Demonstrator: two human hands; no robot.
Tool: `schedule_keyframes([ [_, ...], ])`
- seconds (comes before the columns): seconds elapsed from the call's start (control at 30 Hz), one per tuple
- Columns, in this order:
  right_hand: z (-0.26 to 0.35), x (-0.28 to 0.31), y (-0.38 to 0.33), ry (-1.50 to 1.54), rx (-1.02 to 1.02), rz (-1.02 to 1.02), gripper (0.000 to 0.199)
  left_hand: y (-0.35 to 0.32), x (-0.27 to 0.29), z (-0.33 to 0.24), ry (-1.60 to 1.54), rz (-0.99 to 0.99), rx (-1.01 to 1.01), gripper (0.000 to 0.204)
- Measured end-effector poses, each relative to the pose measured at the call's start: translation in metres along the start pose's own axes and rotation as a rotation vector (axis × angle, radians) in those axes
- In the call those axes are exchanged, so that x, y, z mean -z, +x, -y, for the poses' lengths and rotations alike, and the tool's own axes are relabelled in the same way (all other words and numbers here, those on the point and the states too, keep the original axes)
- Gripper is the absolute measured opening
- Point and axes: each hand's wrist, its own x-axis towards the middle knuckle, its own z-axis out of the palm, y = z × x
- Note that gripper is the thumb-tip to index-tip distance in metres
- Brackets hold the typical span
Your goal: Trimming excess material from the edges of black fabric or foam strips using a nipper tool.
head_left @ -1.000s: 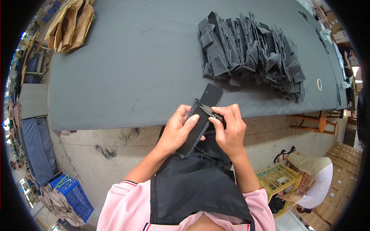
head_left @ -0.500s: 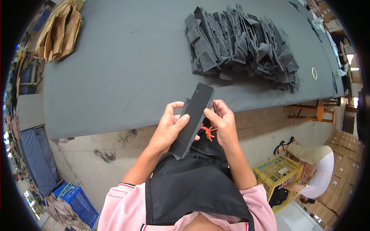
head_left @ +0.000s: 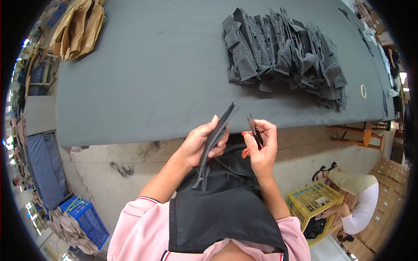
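A dark grey fabric piece (head_left: 213,138), long and narrow, is gripped in my left hand (head_left: 198,141); it stands edge-on, with loose threads along it. Held in my right hand (head_left: 264,150) are small dark thread snips (head_left: 253,126), blades pointing up and away from me, with an orange-red tie (head_left: 245,150) on them. The snips and the fabric are apart. Beyond my hands, a long heap of similar dark grey fabric pieces (head_left: 283,52) sits on the table.
The grey-covered table (head_left: 143,87) spans the far side, bearing brown paper (head_left: 80,30) at left and a tape ring (head_left: 363,91) at right. Lower right, a person (head_left: 359,198) bends beside a yellow crate (head_left: 311,198). A blue crate (head_left: 89,224) stands lower left, and a wooden stool (head_left: 363,135) at right.
The fabric piece has turned from its flat face to edge-on in my left hand. My right hand has drawn away to the right, bringing the snips into clear sight.
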Motion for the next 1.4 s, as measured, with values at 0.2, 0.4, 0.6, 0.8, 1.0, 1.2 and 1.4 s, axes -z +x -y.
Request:
schedule_keyframes([
  [0.2, -0.002, -0.004, 0.001, -0.388, 0.395, 0.073, 0.029, 0.003, -0.003, 0.011, -0.144, 0.167, -0.012, 0.042],
  [0.4, 0.001, -0.003, -0.003, -0.554, 0.562, 0.094, 0.031, 0.002, -0.004, 0.014, -0.174, 0.150, 0.012, 0.038],
  [0.6, 0.003, -0.007, 0.000, -0.562, 0.664, 0.101, 0.031, 0.005, 0.000, 0.018, -0.159, 0.149, 0.022, 0.039],
  [0.8, 0.001, -0.010, -0.003, -0.624, 0.675, 0.048, 0.028, 0.014, 0.017, 0.027, -0.170, 0.243, 0.030, 0.040],
  [1.0, 0.004, -0.010, -0.006, -0.673, 0.718, 0.036, 0.027, 0.015, 0.022, 0.033, -0.305, 0.344, 0.066, 0.041],
  [1.2, 0.007, -0.008, -0.008, -0.751, 0.660, 0.101, 0.024, 0.018, 0.021, 0.036, -0.427, 0.440, 0.160, 0.041],
  [1.4, 0.013, -0.010, -0.001, -0.429, 0.466, 0.136, 0.018, 0.004, 0.005, 0.024, -0.307, 0.251, 0.089, 0.038],
])
